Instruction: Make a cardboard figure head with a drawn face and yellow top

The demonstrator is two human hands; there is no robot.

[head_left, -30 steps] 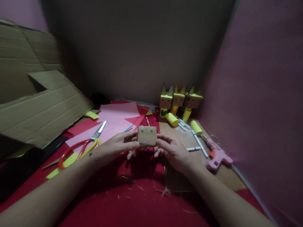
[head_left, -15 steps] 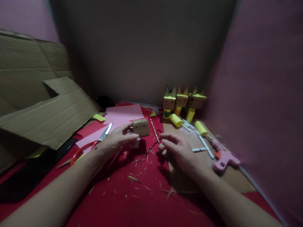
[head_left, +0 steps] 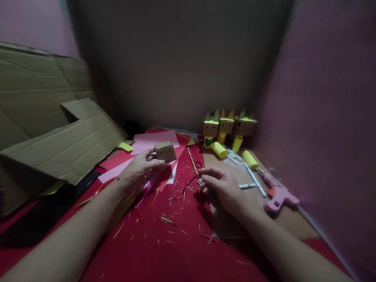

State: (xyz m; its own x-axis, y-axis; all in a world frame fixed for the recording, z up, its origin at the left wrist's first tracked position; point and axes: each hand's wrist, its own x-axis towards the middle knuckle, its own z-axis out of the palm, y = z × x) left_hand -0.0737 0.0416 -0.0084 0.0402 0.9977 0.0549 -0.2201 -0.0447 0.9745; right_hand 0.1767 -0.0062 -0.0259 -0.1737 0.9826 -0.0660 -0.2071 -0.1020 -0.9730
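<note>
A small cardboard box with dark dots on its face is held up between the thumb and fingers of my left hand, above pink and red paper. My right hand is closed in a pinch near the left edge of the cardboard mat; a small pale bit shows at its fingertips, too small to name. Just beyond those fingertips lie a patterned pencil and a dark thin strip on the red surface.
Three cardboard figures with pointed ears stand at the back right. Yellow rolls, white markers and a pink glue gun lie on the right. Large folded cardboard, a black object and partly covered red-handled scissors are left.
My left hand has moved left and slightly up with the small box, which is now tilted. My left forearm covers more of the scissors. My right hand has barely moved.
</note>
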